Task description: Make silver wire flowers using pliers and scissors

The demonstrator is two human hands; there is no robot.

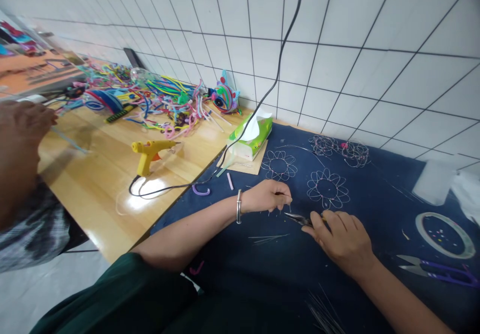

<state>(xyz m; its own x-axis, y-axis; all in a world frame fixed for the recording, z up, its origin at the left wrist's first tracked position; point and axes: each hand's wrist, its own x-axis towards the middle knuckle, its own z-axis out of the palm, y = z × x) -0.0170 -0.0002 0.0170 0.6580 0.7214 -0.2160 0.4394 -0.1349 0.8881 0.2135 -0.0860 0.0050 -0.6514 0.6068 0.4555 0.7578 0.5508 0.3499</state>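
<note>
"Metal wire (290,207), v. thin, in the L hand (267,195)?"

"Yep, thumb & fingertips together on it, a short bit poking out below. Rest's hidden by the hand, can't tell its shape."

"How'd it handle?"

"Looks v. light, prob. springy but bendable; easy to kink, might twist in bare fingers. I'd pinch nr the end & leave the tip free."

"R hand (343,236)?"

"Wrapped round the handles of the pliers (298,218). Nose points at the L fingertips, just beside the wire; can't tell if its tips are apart or together."

"Further out?"

"Loose wires (269,236) on the dark blue cloth (369,194), nearer the wearer. Past the pliers, 1 wire flower (317,188), flat; a 2nd flower (270,166) past the L hand. Glue gun (150,155)'s well apart, on the wooden table (202,134)."
</note>
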